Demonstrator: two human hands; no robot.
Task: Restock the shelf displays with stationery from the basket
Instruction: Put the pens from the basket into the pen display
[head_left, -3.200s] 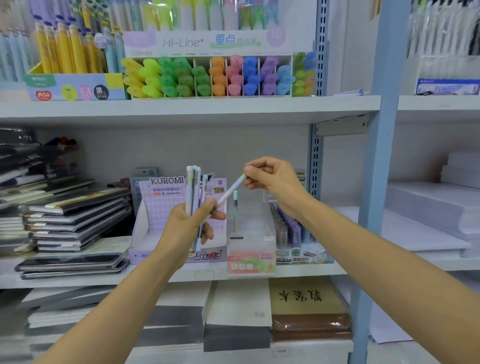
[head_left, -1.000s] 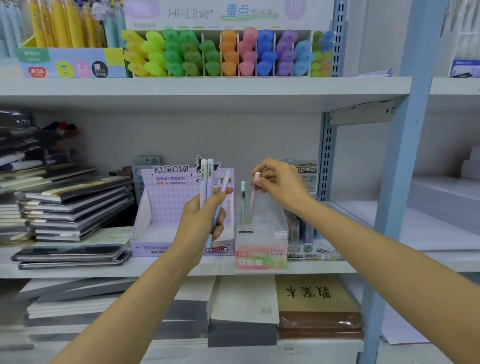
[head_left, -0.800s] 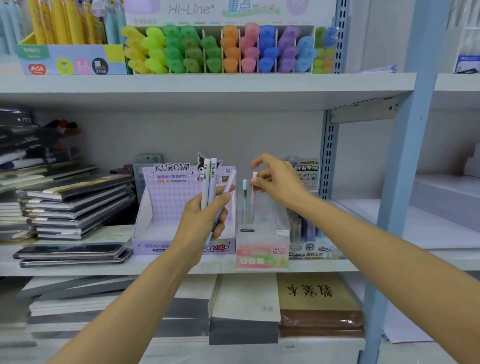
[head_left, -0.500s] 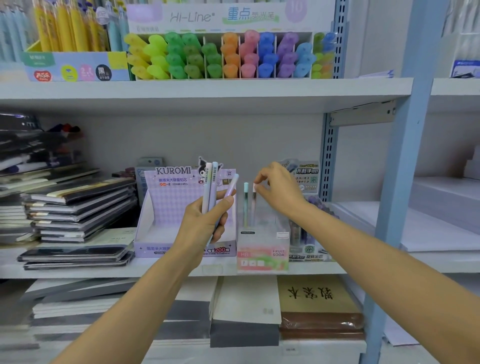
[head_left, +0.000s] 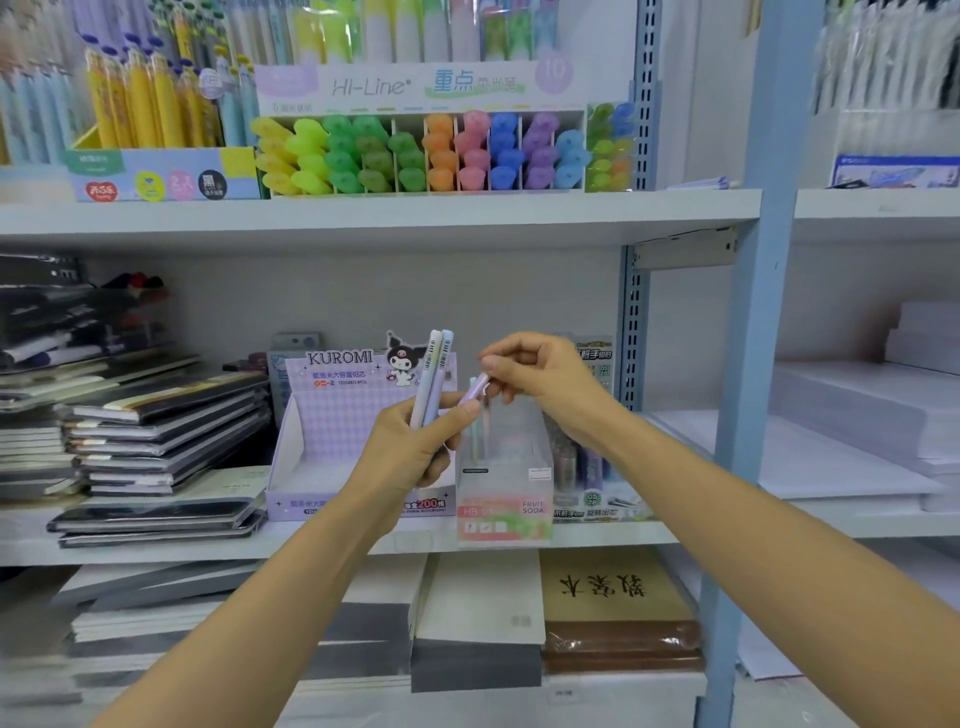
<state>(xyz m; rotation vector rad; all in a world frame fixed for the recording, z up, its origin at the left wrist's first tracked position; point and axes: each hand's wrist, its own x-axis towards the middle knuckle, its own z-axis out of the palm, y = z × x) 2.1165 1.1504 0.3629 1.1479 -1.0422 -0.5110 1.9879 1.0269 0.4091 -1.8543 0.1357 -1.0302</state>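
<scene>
Two pastel pens (head_left: 479, 426) sit in the clear plastic box (head_left: 511, 467); our right hand (head_left: 540, 376) pinches a lilac pen (head_left: 475, 391), our left hand (head_left: 408, 449) grips two pale pens (head_left: 434, 379), so three to go.

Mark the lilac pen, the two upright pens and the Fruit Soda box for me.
lilac pen (head_left: 476, 391): head view, middle of the exposed barrel.
two upright pens (head_left: 429, 364): head view, barcoded upper barrel of the white one.
Fruit Soda box (head_left: 519, 512): head view, front label.
</scene>
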